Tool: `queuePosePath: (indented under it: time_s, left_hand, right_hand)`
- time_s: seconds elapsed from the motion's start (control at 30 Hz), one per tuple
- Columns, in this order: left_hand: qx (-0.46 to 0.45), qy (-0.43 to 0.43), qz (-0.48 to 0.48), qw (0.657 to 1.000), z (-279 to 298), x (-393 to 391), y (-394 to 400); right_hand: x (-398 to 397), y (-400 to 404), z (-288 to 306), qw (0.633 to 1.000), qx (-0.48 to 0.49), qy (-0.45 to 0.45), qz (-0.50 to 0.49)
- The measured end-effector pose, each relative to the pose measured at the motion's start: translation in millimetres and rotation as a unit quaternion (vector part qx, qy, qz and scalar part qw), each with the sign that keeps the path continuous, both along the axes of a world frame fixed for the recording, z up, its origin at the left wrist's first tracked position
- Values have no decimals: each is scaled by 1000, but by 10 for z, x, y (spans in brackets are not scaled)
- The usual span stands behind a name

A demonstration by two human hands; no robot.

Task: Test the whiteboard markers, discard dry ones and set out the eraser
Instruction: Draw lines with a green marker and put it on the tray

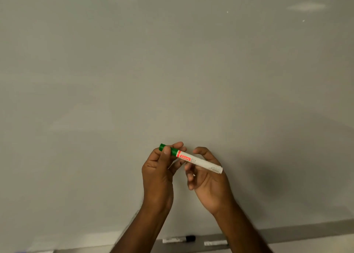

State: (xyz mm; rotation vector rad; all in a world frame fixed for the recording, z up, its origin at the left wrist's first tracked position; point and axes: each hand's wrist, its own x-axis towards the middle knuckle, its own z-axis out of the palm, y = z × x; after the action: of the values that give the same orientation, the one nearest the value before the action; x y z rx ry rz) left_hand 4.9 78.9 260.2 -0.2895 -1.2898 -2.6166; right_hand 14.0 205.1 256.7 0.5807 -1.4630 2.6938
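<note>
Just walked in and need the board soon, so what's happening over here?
A person stands at the whiteboard holding a green-capped marker in both hands. The left hand pinches the green cap end, while the right hand cradles the white barrel with loosely curled fingers. The cap is still on, and no mark shows on the board. On the tray below lie a black-capped marker and another marker, partly hidden by the arm. No eraser is in view.
</note>
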Motion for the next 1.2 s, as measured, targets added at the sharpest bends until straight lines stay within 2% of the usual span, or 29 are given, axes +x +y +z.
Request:
queuePosePath:
  time_s: [0.13,0.3,0.4,0.63,0.87,0.93,1.03,1.07,1.13,1.2]
  left_hand:
    - [49,6,14,999,288,106,-187]
    - [102,42,-12,994,557,189,-301]
    - [108,67,-41,991,734,202,-319]
    - [108,143,-110,978,859,137,-313]
    - [89,141,-25,986,983,26,-293]
    - [119,125,-34,984,1028,11,-294]
    - [261,74,-65,960,1148,2,-328]
    - [278,79,-59,956,1186,26,-329]
    - [259,107,-25,960,1256,85,-292]
    - [237,126,24,963,1277,87,-250]
  right_hand:
    - [-13,-360,163,995,15,80,-50]
    - [-18,-786,498,975,-57,92,-192]
    - [22,-962,685,962,-96,88,-239]
    - [33,-1049,941,954,-156,37,-253]
    - [-60,-1126,1040,948,-120,72,-287]
    - [-92,-1145,1047,939,-127,86,-307]
    - [-147,-1128,1065,917,-205,80,-332]
    - [-164,-1115,1059,913,-226,70,-333]
    - [-193,-1094,1046,907,-261,66,-323]
    - [-235,-1074,1052,897,-262,106,-340]
